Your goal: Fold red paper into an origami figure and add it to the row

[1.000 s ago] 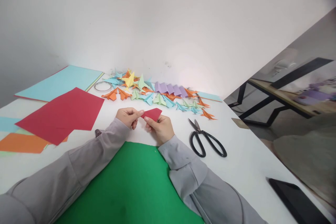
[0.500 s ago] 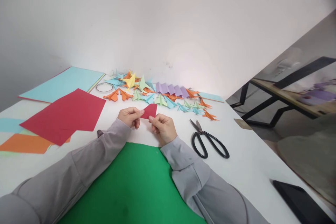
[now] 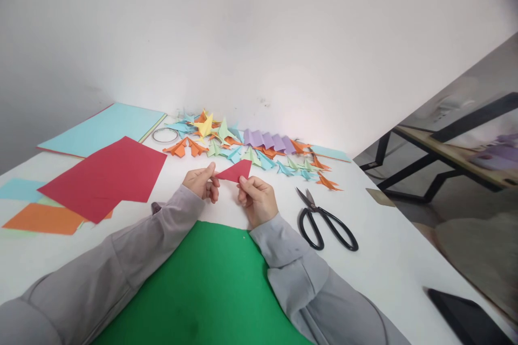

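Note:
A small folded red paper piece is held above the white table between both hands. My left hand pinches its left tip with thumb and forefinger. My right hand pinches its lower right edge, fingers curled. Both grey sleeves rest over a green sheet at the near edge. Black scissors lie just right of my right hand.
A large red sheet lies at the left over orange and light blue sheets. Several folded paper figures and a tape ring line the wall. A dark phone lies at the near right corner.
The red piece has been turned and reshaped between the fingers, now showing a flat pointed triangle. Both hands stay in about the same place.

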{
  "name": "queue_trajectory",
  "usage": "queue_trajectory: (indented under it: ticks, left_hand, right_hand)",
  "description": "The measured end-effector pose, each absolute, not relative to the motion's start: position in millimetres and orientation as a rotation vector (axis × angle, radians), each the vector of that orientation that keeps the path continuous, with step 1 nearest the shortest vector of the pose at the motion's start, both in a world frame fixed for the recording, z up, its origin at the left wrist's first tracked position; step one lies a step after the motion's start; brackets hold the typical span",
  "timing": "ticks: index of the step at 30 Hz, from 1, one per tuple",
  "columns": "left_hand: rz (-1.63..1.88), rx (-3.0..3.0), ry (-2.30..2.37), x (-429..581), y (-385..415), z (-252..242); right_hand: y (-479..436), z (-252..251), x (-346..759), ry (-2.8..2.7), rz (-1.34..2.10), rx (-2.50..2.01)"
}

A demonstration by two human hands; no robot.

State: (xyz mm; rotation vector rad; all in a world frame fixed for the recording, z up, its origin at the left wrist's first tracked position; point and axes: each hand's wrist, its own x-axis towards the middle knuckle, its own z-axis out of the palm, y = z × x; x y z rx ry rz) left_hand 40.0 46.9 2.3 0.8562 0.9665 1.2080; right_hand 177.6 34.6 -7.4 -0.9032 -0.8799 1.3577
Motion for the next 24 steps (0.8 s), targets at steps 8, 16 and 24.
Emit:
queue_trajectory:
  ticks: [8, 16, 24]
  left_hand:
    - [1.12, 1.083, 1.034, 34.9, 44.7, 3.3]
    - [1.234, 0.961, 0.992, 39.1, 40.9, 6.0]
    - [1.477, 1.304, 1.0, 41.7, 42.9, -6.2]
  right_hand:
    - [34.8, -7.5, 177.7, -0.868, 1.397, -0.918]
    - [37.5, -8.6, 179.7, -0.818, 1.437, -0.929]
    - [36.9, -8.1, 179.4, -0.834, 1.43, -0.934]
